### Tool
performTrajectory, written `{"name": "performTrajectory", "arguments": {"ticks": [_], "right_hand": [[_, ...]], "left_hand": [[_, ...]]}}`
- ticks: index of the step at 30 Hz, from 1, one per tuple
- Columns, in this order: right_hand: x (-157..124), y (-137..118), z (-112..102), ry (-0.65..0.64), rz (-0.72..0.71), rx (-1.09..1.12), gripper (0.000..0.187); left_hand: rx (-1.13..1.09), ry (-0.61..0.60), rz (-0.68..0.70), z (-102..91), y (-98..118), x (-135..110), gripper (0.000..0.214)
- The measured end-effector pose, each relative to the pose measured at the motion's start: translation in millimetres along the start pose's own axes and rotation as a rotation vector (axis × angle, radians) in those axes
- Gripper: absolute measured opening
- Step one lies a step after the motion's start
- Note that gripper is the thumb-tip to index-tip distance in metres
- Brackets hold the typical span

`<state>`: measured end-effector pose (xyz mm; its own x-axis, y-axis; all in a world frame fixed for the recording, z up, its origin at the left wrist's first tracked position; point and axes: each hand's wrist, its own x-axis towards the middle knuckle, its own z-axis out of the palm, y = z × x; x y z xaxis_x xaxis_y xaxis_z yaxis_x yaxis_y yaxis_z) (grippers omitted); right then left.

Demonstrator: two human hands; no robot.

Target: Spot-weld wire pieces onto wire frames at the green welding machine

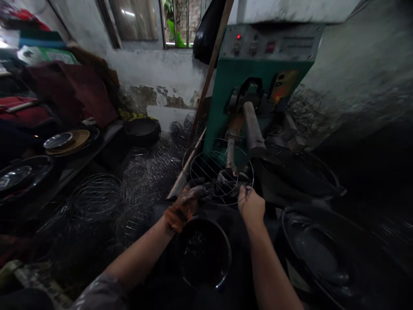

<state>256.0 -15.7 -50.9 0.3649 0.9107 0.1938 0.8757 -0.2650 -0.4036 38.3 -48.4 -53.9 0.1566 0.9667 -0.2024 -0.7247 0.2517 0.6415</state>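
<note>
My left hand (184,206) wears a dirty orange glove and grips the near-left rim of a round wire grill rack (206,170). My right hand (250,204) is bare and pinches the rack's near-right rim. The rack lies under the metal arm (252,129) of a green welding machine (258,73), whose lower electrode (230,156) reaches down to the wires. A dark round pot (204,254) sits just below my wrists.
Heaps of finished round wire racks (97,196) cover the floor to the left. Dark pans and bowls (66,142) sit on a left bench. Large black basins (319,254) stand at right. A wooden pole (209,71) leans beside the machine.
</note>
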Motion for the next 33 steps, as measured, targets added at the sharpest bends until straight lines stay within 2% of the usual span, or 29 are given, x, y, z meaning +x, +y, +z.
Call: {"name": "performTrajectory", "arguments": {"ticks": [5,8,13,21,25,30,33], "right_hand": [[22,-16,-15,-0.108,0.025,-0.121,0.033],[30,-23,-22,-0.153,0.028,-0.152,0.035],[41,-25,-25,-0.187,-0.015,-0.171,0.036],[54,-10,-11,-0.074,-0.129,-0.177,0.033],[58,-7,-3,-0.042,-0.142,-0.171,0.031],[57,5,-8,-0.096,-0.163,-0.107,0.032],[38,19,-10,-0.190,-0.236,0.061,0.026]], "left_hand": [[0.008,-0.027,0.057,13.4,-11,8,0.042],[0.014,-0.019,0.088,12.2,-14,13,0.048],[0.028,0.010,0.060,9.7,-18,19,0.048],[0.051,0.037,0.055,17.8,-13,19,0.048],[0.064,0.043,0.028,20.6,-10,13,0.049],[0.055,0.057,0.069,28.2,-11,6,0.046],[0.063,0.046,0.078,24.5,-5,4,0.048]]}}
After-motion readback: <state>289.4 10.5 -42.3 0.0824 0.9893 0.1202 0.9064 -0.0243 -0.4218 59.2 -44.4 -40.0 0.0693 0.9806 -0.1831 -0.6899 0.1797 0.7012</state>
